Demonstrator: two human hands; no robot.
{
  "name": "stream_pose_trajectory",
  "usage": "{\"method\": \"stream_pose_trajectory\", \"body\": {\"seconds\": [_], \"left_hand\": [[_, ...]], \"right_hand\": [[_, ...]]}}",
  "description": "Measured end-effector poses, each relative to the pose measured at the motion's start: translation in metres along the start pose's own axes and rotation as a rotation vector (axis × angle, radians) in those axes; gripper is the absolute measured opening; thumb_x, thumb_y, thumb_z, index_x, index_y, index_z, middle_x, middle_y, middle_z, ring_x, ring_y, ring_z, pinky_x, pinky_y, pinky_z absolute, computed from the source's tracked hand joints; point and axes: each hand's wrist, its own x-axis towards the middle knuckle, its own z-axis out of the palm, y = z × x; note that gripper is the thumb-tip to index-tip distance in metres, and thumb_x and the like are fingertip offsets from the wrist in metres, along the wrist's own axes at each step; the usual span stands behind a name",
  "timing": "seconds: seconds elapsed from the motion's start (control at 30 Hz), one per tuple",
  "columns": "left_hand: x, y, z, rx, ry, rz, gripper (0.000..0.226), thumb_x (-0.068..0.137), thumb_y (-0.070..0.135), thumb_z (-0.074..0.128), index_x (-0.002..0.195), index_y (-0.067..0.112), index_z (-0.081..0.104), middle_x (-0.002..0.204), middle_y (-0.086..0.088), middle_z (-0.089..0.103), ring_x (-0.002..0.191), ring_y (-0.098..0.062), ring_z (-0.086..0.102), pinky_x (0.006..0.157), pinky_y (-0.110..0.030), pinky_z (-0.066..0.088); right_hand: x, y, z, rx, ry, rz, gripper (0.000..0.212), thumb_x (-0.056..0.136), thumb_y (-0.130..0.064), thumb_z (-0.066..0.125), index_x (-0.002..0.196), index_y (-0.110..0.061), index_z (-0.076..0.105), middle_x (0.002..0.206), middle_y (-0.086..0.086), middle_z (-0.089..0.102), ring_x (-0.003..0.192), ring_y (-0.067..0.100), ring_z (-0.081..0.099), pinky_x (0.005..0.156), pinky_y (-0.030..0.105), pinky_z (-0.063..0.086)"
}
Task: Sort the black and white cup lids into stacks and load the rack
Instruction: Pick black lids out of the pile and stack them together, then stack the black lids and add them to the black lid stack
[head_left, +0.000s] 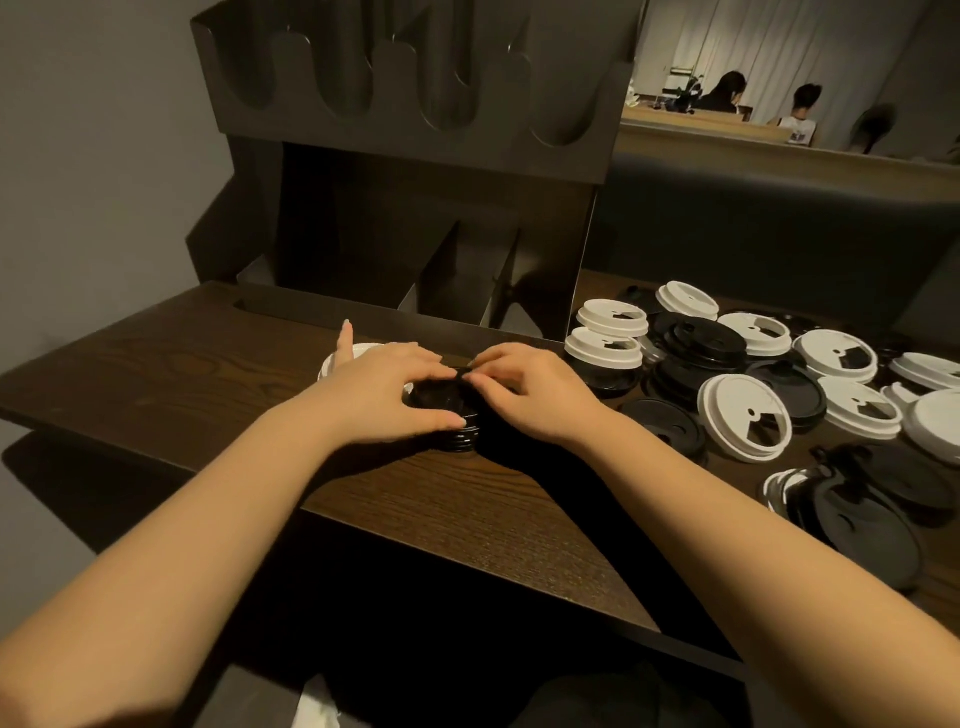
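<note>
Dark wood table (156, 374): rack (415, 208), black lid stack (457, 415), loose lids (779, 374) at right

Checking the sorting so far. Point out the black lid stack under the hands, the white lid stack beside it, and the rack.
black lid stack (457, 439), head view, its near rim edge.
white lid stack (326, 366), head view, its left rim.
rack (415, 130), head view, its upper front panel.

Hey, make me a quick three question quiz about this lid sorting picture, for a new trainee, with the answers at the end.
1. True or false: both hands are on the black lid stack.
2. Which colour lid lies partly hidden behind the left hand? A black, B white.
3. On which side of the rack do the loose lids lie?

Key: 1 true, the right hand holds it too. 2 B, the white lid. 3 The right.
</note>
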Motion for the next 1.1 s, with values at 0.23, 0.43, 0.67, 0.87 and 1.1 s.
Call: {"method": "stream_pose_trajectory", "body": {"seconds": [0.23,0.43,0.67,0.87,1.1], "left_hand": [[0.005,0.004,0.006,0.045,-0.017,-0.056,0.043,0.098,0.054,0.024,0.123,0.045,0.058,0.150,0.022,0.034,0.146,-0.005,0.009,0.105,-0.059,-0.026],[0.004,0.018,0.006,0.110,0.143,-0.070,0.049,0.102,0.044,0.019,0.150,0.038,0.017,0.157,0.001,0.026,0.144,-0.014,0.026,0.108,-0.050,-0.027],[-0.001,0.020,0.023,0.146,0.121,-0.071,0.049,0.103,0.039,0.013,0.148,0.032,0.030,0.153,0.008,0.034,0.146,-0.006,0.016,0.107,-0.054,-0.026],[0.000,0.062,0.023,-0.055,0.351,-0.015,0.054,0.101,0.045,0.014,0.146,0.025,0.036,0.153,0.005,0.036,0.145,-0.007,0.020,0.109,-0.046,-0.025],[0.020,0.145,0.030,-0.314,0.353,0.089,0.049,0.102,0.038,0.022,0.147,0.023,0.035,0.147,0.001,0.045,0.142,-0.010,0.029,0.116,-0.045,-0.015]], "right_hand": [[-0.001,-0.001,-0.004,-0.125,-0.174,0.017,0.038,0.102,-0.035,0.036,0.124,-0.020,0.063,0.136,-0.006,0.056,0.131,0.007,0.042,0.119,0.042,0.008],[-0.014,-0.005,-0.008,-0.099,-0.131,0.001,0.045,0.105,-0.033,0.021,0.135,-0.024,0.053,0.143,-0.004,0.049,0.139,0.010,0.031,0.118,0.039,0.002],[-0.028,-0.002,-0.004,-0.055,-0.183,0.047,0.048,0.105,-0.034,0.012,0.148,-0.023,0.031,0.157,-0.008,0.024,0.147,0.008,0.007,0.119,0.040,-0.007],[-0.052,0.009,-0.024,-0.013,-0.093,0.179,0.049,0.105,-0.035,0.011,0.149,-0.024,0.029,0.159,-0.009,0.016,0.147,0.007,-0.002,0.118,0.040,-0.008],[-0.110,0.038,-0.077,-0.075,0.043,0.294,0.048,0.104,-0.036,0.016,0.147,-0.024,0.033,0.158,-0.007,0.021,0.147,0.011,0.002,0.118,0.040,-0.002]]}}
